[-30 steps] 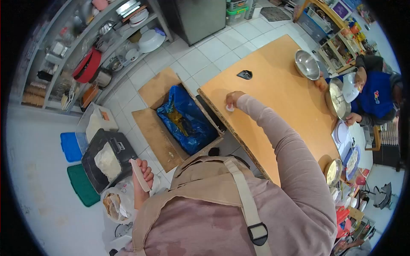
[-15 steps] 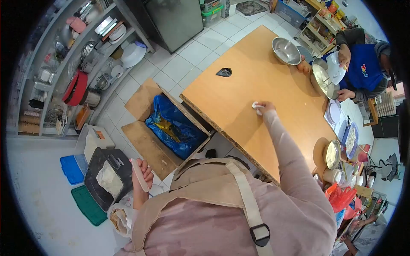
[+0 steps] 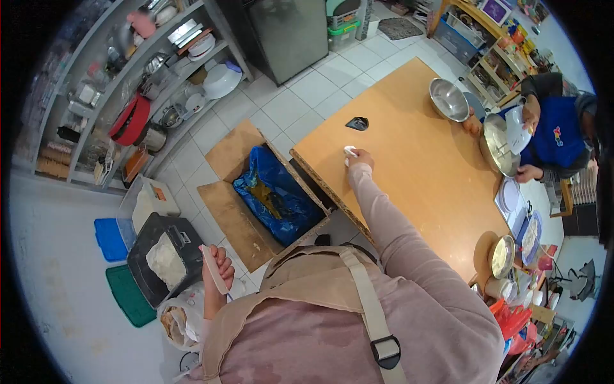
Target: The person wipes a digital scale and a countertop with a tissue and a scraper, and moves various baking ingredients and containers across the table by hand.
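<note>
My right hand [image 3: 361,158] is closed on a crumpled white cloth [image 3: 349,151], pressed on the wooden table [image 3: 396,173] near its left edge. Whether it is fabric or paper cannot be told. A small black piece [image 3: 357,123], perhaps plastic, lies on the tabletop just beyond that hand. Low at the left, my left hand [image 3: 221,265] grips a long, flat, pale pink object [image 3: 214,271] of a kind I cannot make out. Below this hand a short bit of cord shows.
A cardboard box [image 3: 240,240] lined with a blue bag [image 3: 272,214] stands left of the table. Beside it is a dark tub [image 3: 185,240] of white powder. Across the table, a co-worker [image 3: 556,141] holds a white hand mixer [image 3: 517,130] over a metal bowl [image 3: 491,144].
My right hand has slid the white cloth across the tabletop toward its left edge, nearer the black piece. My left hand keeps its grip. The whole view has shifted slightly.
</note>
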`<control>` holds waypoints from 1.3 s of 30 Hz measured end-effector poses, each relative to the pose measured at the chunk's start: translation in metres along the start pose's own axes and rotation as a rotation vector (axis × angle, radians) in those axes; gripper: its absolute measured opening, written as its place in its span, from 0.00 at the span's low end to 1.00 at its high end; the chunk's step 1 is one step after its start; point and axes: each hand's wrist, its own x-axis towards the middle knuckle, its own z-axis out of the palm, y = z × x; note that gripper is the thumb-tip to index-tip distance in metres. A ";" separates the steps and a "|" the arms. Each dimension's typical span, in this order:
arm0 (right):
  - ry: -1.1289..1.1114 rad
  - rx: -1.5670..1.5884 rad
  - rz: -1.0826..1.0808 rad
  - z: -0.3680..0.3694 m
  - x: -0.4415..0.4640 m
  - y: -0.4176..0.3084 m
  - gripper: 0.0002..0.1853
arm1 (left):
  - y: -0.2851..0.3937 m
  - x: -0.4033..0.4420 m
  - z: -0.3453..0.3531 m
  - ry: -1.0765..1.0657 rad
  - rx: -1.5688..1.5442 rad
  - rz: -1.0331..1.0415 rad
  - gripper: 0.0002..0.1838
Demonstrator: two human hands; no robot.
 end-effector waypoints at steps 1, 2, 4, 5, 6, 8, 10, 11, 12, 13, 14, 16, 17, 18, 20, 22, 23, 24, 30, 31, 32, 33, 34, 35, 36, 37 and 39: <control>-0.020 -0.018 -0.041 0.015 0.005 -0.010 0.14 | 0.000 -0.004 -0.003 0.005 0.000 0.010 0.18; -0.069 -0.040 -0.048 0.029 0.011 -0.019 0.14 | 0.001 -0.008 -0.005 0.010 0.001 0.019 0.18; -0.167 -0.087 -0.060 0.046 0.017 -0.046 0.14 | 0.002 -0.020 -0.012 0.065 -0.010 0.053 0.18; -0.236 -0.080 -0.058 0.061 0.026 -0.054 0.14 | 0.002 -0.025 -0.015 0.094 -0.017 0.069 0.18; -0.306 -0.074 -0.055 0.087 0.042 -0.054 0.14 | 0.002 -0.030 -0.019 0.102 -0.013 0.081 0.17; -0.431 -0.146 -0.115 0.113 0.056 -0.066 0.13 | 0.002 -0.041 -0.026 0.119 -0.005 0.100 0.16; -0.539 -0.302 -0.242 0.111 0.053 -0.090 0.13 | 0.002 -0.048 -0.030 0.109 -0.011 0.102 0.15; -0.632 -0.375 -0.366 0.104 0.049 -0.099 0.13 | 0.002 -0.049 -0.031 0.101 -0.013 0.099 0.14; -0.722 -0.447 -0.489 0.095 0.048 -0.106 0.13 | 0.002 -0.050 -0.030 0.107 -0.014 0.101 0.14; -0.809 -0.520 -0.610 0.088 0.044 -0.112 0.13 | 0.001 -0.051 -0.029 0.113 -0.017 0.099 0.14; -0.982 -0.586 -0.569 0.099 0.052 -0.109 0.15 | -0.001 -0.051 -0.029 0.120 -0.018 0.092 0.13; -1.106 -0.710 -0.653 0.090 0.057 -0.096 0.15 | -0.001 -0.049 -0.030 0.095 -0.007 0.085 0.14; -1.164 -0.770 -0.697 0.084 0.059 -0.089 0.16 | -0.002 -0.046 -0.030 0.077 -0.001 0.084 0.14; -1.192 -0.738 -0.719 0.075 0.062 -0.079 0.16 | -0.003 -0.043 -0.027 0.065 -0.005 0.082 0.14; -1.238 -0.672 -0.765 0.050 0.068 -0.047 0.16 | -0.004 -0.038 -0.023 0.036 -0.014 0.079 0.15; -1.203 -0.657 -0.770 0.028 0.067 -0.010 0.16 | -0.007 -0.031 -0.021 0.010 -0.004 0.047 0.16; -1.183 -0.648 -0.770 0.019 0.066 0.006 0.17 | -0.007 -0.027 -0.020 -0.004 0.002 0.029 0.16; -1.246 -0.633 -0.628 0.006 0.066 0.014 0.17 | -0.008 -0.023 -0.017 -0.024 0.003 0.006 0.16; -1.104 -0.463 -0.929 -0.070 0.023 0.068 0.14 | -0.012 0.005 0.002 -0.140 0.016 -0.093 0.16; -1.060 -0.459 -0.907 -0.079 0.014 0.075 0.14 | -0.014 0.009 0.005 -0.144 0.017 -0.103 0.15; -1.031 -0.404 -0.872 -0.087 0.010 0.087 0.12 | -0.015 0.012 0.009 -0.148 0.020 -0.113 0.15; -1.007 -0.385 -0.659 -0.100 0.006 0.089 0.11 | -0.017 0.014 0.012 -0.151 0.023 -0.122 0.14; -0.978 -0.361 -0.447 -0.117 0.000 0.085 0.10 | -0.018 0.017 0.013 -0.158 0.038 -0.138 0.14; -0.943 -0.333 -0.239 -0.131 -0.005 0.083 0.09 | -0.018 0.019 0.014 -0.167 0.052 -0.154 0.13; -0.848 -0.370 -0.374 -0.142 -0.002 0.096 0.09 | -0.020 0.022 0.015 -0.176 0.065 -0.167 0.13; -0.751 -0.407 -0.508 -0.156 0.002 0.114 0.09 | -0.022 0.024 0.018 -0.170 0.068 -0.177 0.13; -0.546 -0.378 -0.535 -0.175 0.001 0.137 0.10 | -0.025 0.025 0.024 -0.156 0.075 -0.193 0.12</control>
